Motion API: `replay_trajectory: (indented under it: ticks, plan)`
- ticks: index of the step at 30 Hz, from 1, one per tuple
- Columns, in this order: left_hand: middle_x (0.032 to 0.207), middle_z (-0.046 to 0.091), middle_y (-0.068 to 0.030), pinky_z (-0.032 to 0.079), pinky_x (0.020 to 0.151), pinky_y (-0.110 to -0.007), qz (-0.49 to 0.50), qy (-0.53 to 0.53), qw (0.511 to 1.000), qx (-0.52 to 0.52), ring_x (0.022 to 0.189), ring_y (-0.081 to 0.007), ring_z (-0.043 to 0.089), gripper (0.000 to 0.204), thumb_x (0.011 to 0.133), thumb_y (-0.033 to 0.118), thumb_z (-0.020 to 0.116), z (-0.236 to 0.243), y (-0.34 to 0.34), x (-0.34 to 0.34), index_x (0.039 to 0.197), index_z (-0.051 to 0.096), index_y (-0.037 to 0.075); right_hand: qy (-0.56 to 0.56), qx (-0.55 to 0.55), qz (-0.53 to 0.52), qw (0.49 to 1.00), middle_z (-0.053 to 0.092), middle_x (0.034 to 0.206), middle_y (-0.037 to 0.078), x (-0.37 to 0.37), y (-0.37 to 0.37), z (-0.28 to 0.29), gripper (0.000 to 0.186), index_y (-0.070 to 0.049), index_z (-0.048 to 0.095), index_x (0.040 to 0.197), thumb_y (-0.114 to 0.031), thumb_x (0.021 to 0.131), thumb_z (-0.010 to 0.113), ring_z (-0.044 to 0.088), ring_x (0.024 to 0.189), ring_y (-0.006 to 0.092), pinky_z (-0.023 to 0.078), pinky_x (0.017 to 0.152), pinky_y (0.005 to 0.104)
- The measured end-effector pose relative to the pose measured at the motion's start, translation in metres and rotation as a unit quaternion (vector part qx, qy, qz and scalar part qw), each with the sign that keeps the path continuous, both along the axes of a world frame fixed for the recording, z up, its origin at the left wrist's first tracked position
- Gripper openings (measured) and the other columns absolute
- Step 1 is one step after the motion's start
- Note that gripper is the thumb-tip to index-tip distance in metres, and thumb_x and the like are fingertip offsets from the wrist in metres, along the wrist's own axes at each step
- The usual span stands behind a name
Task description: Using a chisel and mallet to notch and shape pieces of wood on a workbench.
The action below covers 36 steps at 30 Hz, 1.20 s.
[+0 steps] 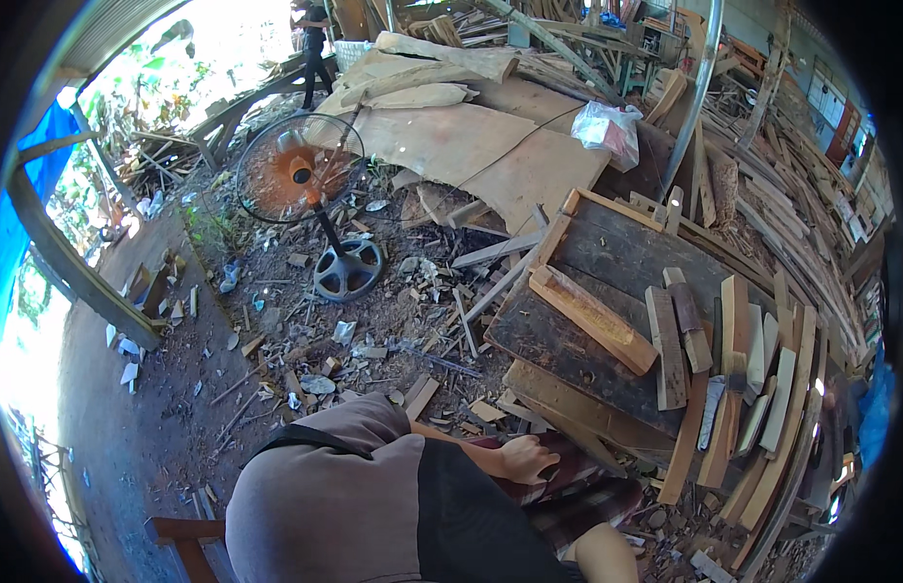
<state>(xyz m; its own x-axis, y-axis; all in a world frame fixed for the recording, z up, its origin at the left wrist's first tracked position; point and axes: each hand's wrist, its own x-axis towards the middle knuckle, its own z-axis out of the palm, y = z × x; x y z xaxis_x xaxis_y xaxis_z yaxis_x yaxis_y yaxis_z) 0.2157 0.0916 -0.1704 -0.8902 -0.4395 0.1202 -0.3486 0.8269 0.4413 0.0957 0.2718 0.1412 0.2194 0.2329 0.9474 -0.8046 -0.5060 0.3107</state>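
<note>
My left hand [527,459] rests over my lap, on plaid dark red shorts [587,494]. Its fingers are curled in, and I see nothing held in them. Bare skin shows at the lower edge, but I cannot tell whether it is my right forearm or a knee; my right hand is out of sight. Ahead to the right stands a low dark wooden bench [597,257]. On it lie a thick wood block [592,319], a shorter block [665,347] and a wooden mallet-like piece [686,316]. None of them touches my left hand.
An orange and black pedestal fan [302,175] stands on littered ground ahead. Wide planks [471,136] are stacked behind it, with a white plastic bag [609,131] on them. Long wood strips [782,389] lean at the right. Another person [315,53] is far back.
</note>
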Motion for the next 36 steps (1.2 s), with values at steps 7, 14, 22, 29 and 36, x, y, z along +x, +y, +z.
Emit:
replay_trajectory:
  ticks: [7, 14, 22, 29, 36]
  plan:
    - [0.073, 0.064, -0.0092, 0.047, 0.068, -0.039, -0.010, 0.013, 1.000, -0.002, 0.070, -0.0286, 0.062, 0.037, 0.070, 0.035, 0.070, 0.002, 0.001, 0.002, 0.093, 0.059, 0.010, -0.089, 0.298, -0.126, 0.942, 0.050, 0.094, 0.017, -0.052, -0.026, -0.083, 0.025, 0.000, 0.054, 0.089, -0.025, 0.091, 0.053, 0.043, 0.082, 0.0290, 0.028, 0.077, 0.0498]
    - [0.072, 0.064, -0.0098, 0.047, 0.068, -0.040, -0.029, 0.003, 1.000, 0.007, 0.070, -0.0296, 0.062, 0.035, 0.072, 0.036, 0.069, 0.011, 0.003, -0.001, 0.093, 0.059, 0.009, -0.192, 0.576, -0.258, 0.751, 0.058, 0.060, 0.018, -0.081, -0.045, -0.171, 0.034, 0.004, 0.061, 0.063, -0.018, 0.090, 0.058, 0.056, 0.056, 0.0315, 0.042, 0.058, 0.0448]
    - [0.076, 0.065, -0.0107, 0.048, 0.070, -0.041, -0.024, -0.018, 0.999, 0.028, 0.072, -0.0308, 0.062, 0.039, 0.071, 0.036, 0.069, 0.014, -0.003, 0.000, 0.097, 0.058, 0.009, -0.257, 0.680, -0.263, 0.634, 0.046, 0.052, 0.025, -0.066, -0.050, -0.317, 0.047, 0.006, 0.053, 0.054, -0.023, 0.090, 0.059, 0.049, 0.048, 0.0430, 0.034, 0.048, 0.0488]
    - [0.076, 0.064, -0.0099, 0.048, 0.068, -0.041, -0.019, -0.001, 1.000, 0.024, 0.072, -0.0298, 0.063, 0.037, 0.070, 0.035, 0.069, 0.016, 0.001, -0.001, 0.094, 0.058, 0.009, -0.318, 0.687, -0.231, 0.611, 0.044, 0.051, 0.027, -0.073, -0.058, -0.313, 0.051, 0.008, 0.052, 0.053, -0.027, 0.090, 0.060, 0.049, 0.047, 0.0430, 0.035, 0.047, 0.0479]
    - [0.076, 0.065, -0.0098, 0.048, 0.070, -0.041, -0.024, -0.021, 0.999, 0.029, 0.072, -0.0294, 0.063, 0.037, 0.070, 0.035, 0.069, 0.014, 0.004, 0.001, 0.093, 0.059, 0.008, -0.342, 0.701, -0.253, 0.573, 0.045, 0.052, 0.027, -0.078, -0.052, -0.319, 0.056, 0.007, 0.054, 0.054, -0.036, 0.090, 0.059, 0.052, 0.051, 0.0444, 0.036, 0.048, 0.0484]
